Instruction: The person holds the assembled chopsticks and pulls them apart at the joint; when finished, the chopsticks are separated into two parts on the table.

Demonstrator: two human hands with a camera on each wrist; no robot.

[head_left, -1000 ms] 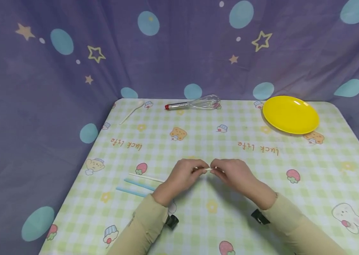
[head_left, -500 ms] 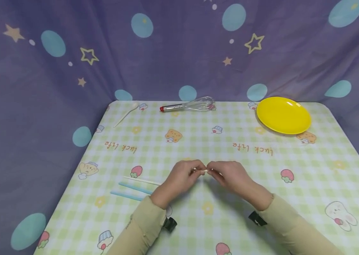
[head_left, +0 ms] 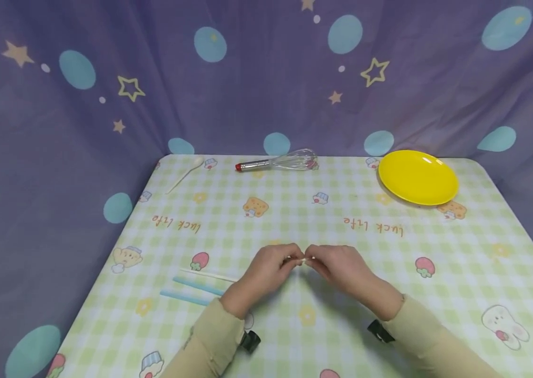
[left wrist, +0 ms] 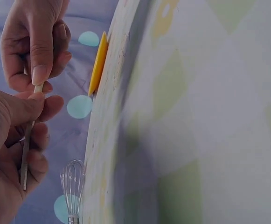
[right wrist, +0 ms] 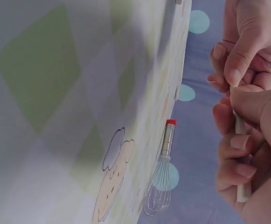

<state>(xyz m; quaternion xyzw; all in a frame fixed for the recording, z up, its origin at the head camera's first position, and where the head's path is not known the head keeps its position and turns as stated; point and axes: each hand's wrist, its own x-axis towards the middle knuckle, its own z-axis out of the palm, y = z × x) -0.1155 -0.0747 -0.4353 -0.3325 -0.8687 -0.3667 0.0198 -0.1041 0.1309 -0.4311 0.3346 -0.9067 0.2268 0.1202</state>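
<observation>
In the head view my left hand (head_left: pixel 268 270) and right hand (head_left: pixel 344 268) meet fingertip to fingertip above the middle of the table. Each pinches a thin whitish stick (head_left: pixel 304 260) between thumb and fingers; only a short bit shows between them. The left wrist view shows a slim length of the stick (left wrist: pixel 25 161) running down across the left fingers. A thicker white end (right wrist: pixel 243 189) lies under the curled right fingers in the right wrist view. Whether it is one piece or two joined at the fingertips, I cannot tell.
Left of the hands lie a white stick (head_left: pixel 209 274) and two light blue strips (head_left: pixel 186 297), partly hidden by the left arm. Along the back are a white long-handled spoon (head_left: pixel 185 175), a whisk (head_left: pixel 278 162) with a red-tipped handle, and a yellow plate (head_left: pixel 417 178).
The fingertips have come slightly closer together, and less of the whitish stick shows between them. The head view has shifted a little; the things on the table have stayed put.
</observation>
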